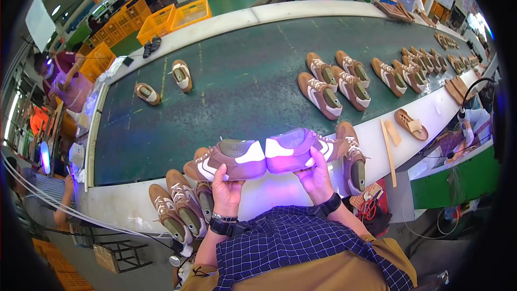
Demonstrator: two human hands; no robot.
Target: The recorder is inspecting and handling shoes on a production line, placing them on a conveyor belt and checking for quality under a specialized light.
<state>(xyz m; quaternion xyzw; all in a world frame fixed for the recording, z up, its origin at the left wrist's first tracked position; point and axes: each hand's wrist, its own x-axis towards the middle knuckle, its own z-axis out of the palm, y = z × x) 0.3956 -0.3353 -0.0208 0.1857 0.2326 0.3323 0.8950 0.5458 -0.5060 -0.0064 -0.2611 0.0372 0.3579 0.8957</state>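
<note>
My left hand [226,187] grips a brown sneaker with a white side stripe [229,160], held on its side with the heel toward the middle. A matching brown sneaker [299,151] is in my right hand [315,178], heel to heel with the first one. Purple light washes over both heels and the white ledge below them. Both shoes hover over the near edge of the dark green conveyor belt [237,91]. Each wrist carries a dark watch or band.
Several brown sneakers lie on the white ledge [124,205] by my left hand [177,205] and one stands by my right [353,156]. More pairs [334,83] sit on the belt to the right. Other people work at the left [62,73] and far right. Yellow crates [161,21] stand behind.
</note>
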